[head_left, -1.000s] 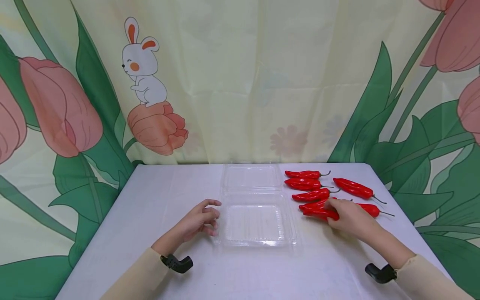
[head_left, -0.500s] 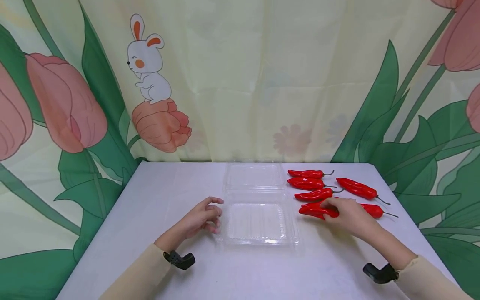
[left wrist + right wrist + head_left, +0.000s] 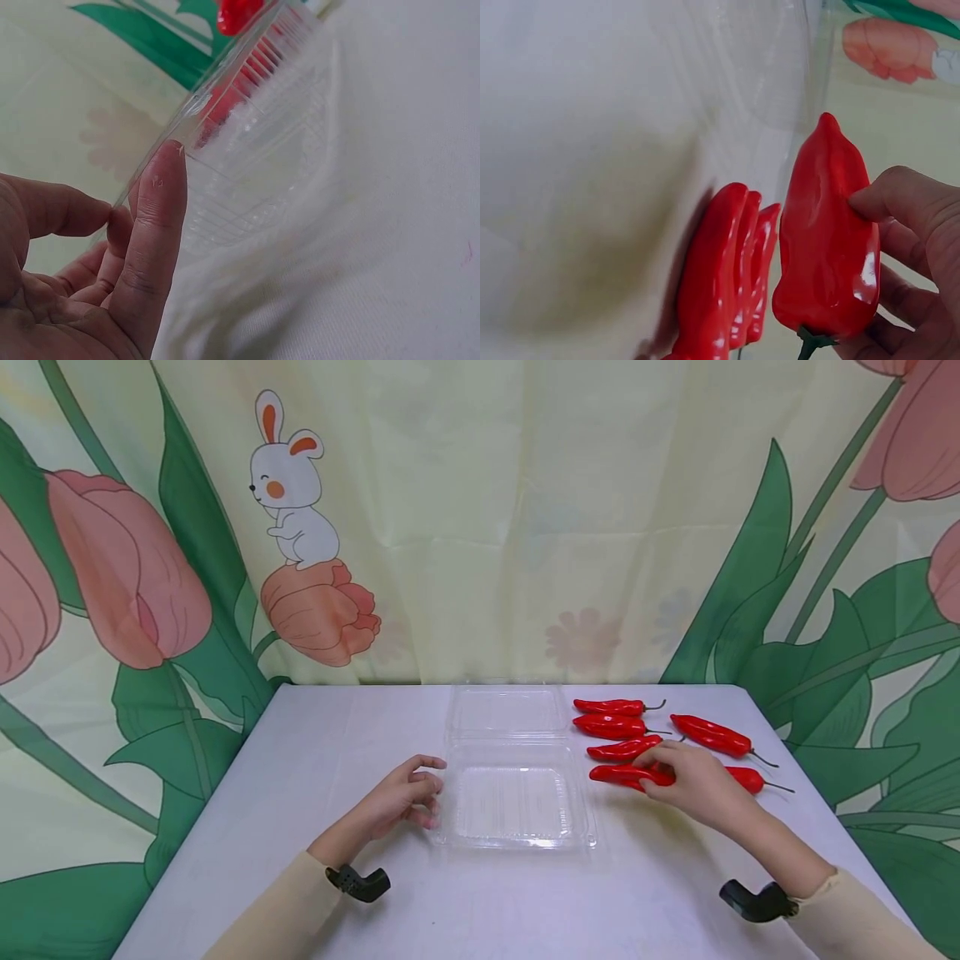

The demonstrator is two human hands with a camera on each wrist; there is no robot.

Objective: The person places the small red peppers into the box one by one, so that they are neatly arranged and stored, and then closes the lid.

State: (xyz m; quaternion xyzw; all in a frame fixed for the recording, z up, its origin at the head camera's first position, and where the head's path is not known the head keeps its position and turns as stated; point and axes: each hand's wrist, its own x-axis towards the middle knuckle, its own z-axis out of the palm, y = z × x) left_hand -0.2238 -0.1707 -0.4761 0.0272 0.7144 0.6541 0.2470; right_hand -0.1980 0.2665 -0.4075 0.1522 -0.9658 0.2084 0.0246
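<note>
White table (image 3: 315,752) against a floral backdrop. At centre, an open clear clamshell box (image 3: 513,802), lid (image 3: 507,712) folded flat toward 12 o'clock. At 2 o'clock from the box, a cluster of red chili peppers (image 3: 611,725) lying stems rightward, one more red pepper (image 3: 708,735) farther toward 3 o'clock.

Six red peppers (image 3: 615,725) are lying toward the table's (image 3: 315,760) right edge; one clear clamshell box (image 3: 512,793) is sitting mid-table.
</note>
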